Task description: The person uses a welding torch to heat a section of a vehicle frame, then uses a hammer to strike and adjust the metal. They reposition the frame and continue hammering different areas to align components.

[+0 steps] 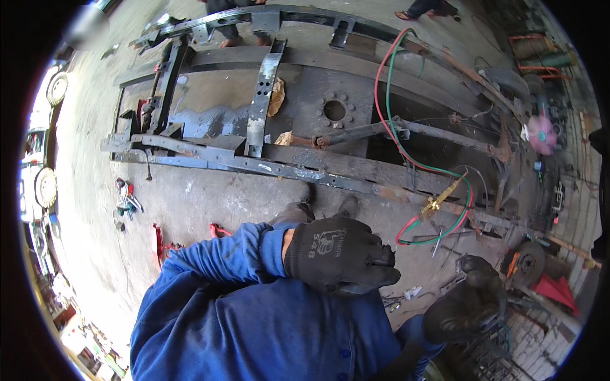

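Note:
My left hand (340, 257), in a black glove, is in front of my blue-sleeved body, back turned up and fingers curled; what it holds, if anything, is hidden. My right hand (464, 298), also gloved, is lower right with its fingers bent; I cannot make out anything inside it. Beyond my hands lies a long metal vehicle chassis frame (305, 176) with crossmembers and a shaft. A brass cutting torch (434, 204) rests on the near rail, above my right hand, with red and green hoses looped round it.
Red jack stands (157, 244) and scattered tools (127, 197) are on the concrete at left. A pink fan (541, 135), a dark disc (528, 263) and red cloth (556, 292) are at right. Other people's legs (235, 25) stand behind the chassis. Wheels (46, 187) show far left.

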{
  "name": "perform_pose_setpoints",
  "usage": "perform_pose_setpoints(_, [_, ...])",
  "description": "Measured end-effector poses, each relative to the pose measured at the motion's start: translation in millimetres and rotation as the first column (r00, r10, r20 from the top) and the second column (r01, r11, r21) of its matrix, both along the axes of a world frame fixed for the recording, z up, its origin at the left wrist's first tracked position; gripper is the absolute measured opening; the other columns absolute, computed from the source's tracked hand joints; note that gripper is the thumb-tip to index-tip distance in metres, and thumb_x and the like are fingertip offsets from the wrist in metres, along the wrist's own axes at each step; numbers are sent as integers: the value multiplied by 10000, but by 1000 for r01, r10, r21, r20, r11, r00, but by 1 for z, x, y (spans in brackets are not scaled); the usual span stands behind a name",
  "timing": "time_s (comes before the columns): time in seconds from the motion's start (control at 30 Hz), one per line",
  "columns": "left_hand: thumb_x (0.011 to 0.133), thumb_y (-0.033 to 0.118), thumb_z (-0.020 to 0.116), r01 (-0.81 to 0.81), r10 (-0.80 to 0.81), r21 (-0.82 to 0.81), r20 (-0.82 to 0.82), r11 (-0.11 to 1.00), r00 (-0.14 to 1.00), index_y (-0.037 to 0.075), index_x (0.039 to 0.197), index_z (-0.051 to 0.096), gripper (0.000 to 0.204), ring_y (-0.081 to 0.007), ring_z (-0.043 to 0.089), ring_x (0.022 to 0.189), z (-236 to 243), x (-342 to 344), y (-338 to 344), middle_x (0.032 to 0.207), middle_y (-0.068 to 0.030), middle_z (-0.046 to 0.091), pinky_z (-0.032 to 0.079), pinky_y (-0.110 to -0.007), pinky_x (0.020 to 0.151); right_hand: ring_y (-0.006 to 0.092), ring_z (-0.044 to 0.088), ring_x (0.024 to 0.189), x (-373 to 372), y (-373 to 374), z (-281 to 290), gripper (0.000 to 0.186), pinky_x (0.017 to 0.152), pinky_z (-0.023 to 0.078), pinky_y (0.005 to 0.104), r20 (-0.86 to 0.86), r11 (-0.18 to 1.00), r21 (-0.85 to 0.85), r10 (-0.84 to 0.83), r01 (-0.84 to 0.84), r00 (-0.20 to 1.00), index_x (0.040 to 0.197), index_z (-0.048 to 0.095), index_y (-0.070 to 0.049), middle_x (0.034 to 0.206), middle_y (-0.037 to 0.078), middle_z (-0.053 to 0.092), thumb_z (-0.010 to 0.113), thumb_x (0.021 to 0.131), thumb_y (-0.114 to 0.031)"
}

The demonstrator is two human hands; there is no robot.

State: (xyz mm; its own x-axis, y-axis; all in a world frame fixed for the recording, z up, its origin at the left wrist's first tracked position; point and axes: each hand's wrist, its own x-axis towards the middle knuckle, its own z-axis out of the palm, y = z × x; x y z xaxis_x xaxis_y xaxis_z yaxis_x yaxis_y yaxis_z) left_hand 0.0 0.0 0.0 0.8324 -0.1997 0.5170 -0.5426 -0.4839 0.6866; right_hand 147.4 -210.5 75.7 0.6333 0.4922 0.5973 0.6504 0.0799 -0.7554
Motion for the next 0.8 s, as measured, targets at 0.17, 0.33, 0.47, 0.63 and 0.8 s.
perform_pose_setpoints(0.17, [920,257,717,65,-63,-62,35,996,997,97,1240,648,365,-277,701,905,-7,17,-3,1039,-78,658,568,-447,768,321,662,900,-13,-9,-1,552,818,569,443,40,986,-40,-160,161,986,1180,599,72,926,167,614,315,1172,-402])
perform_pose_setpoints(0.33, [935,265,709,104,-103,-117,18,988,995,119,1192,646,302,-286,694,870,-8,30,-13,1004,-81,638,568,-446,747,326,666,881,-12,-25,8,568,796,576,441,81,972,-125,-188,197,979,1188,596,77,918,171,629,367,1163,-442])
perform_pose_setpoints(0.47, [923,265,732,126,-129,-68,-27,990,991,119,1182,656,307,-299,697,859,-6,37,-25,989,-90,643,568,-452,756,338,678,851,-6,-34,2,560,780,589,453,119,978,-70,-186,195,975,1178,597,70,904,190,655,402,1163,-456])
perform_pose_setpoints(0.63, [903,217,765,111,-114,-41,-85,993,990,113,1242,689,362,-309,710,868,-5,49,-50,1029,-102,696,574,-450,765,355,713,804,13,-68,-3,513,750,612,498,28,986,-27,-161,162,986,1088,658,31,836,179,709,519,1129,-460])
perform_pose_setpoints(0.8, [862,224,781,85,-87,-19,-150,996,985,145,1294,716,444,-313,723,945,-6,65,-95,1159,-94,733,589,-445,810,351,708,829,32,-124,-13,510,743,601,473,16,982,-79,-172,173,985,1015,670,32,862,184,711,490,1152,-426])
